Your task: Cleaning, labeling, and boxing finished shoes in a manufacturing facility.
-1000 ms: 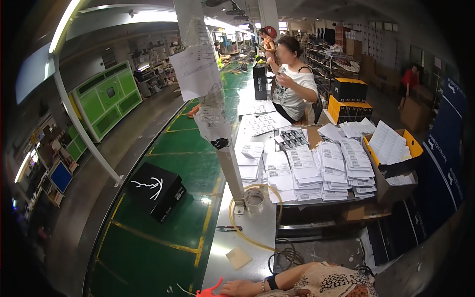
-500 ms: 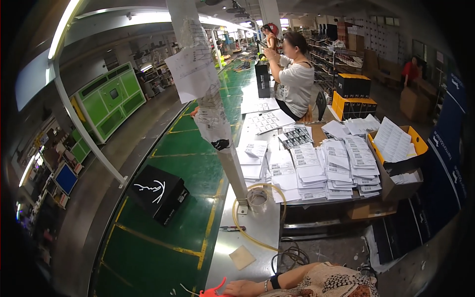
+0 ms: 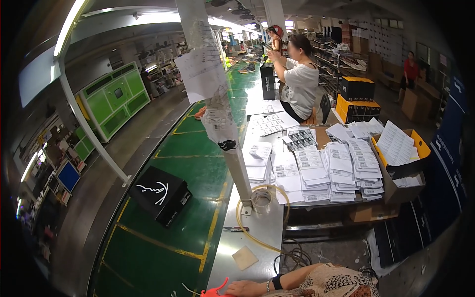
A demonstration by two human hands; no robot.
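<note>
Only one hand shows, which I take to be my left hand [image 3: 247, 288], at the very bottom edge. It lies on the grey metal ledge [image 3: 252, 232] beside the green conveyor belt [image 3: 173, 232], a dark band on its wrist and a patterned sleeve behind it. Its fingertips reach a small red-orange thing [image 3: 215, 291] that the picture's edge cuts off, so the grip is hidden. A tan cardboard square [image 3: 245, 257] rests just above the hand. My right hand is out of view.
A black box [image 3: 161, 194] with a white scribble sits on the belt. A metal post [image 3: 237, 163] hung with papers rises from the ledge, ringed by a yellow hose [image 3: 264, 237]. Stacks of white label sheets [image 3: 326, 168] cover the table. A co-worker [image 3: 302, 84] in white stands farther along.
The view has shifted slightly. My hand stays at the red-orange thing. The co-worker in white has turned toward the belt.
</note>
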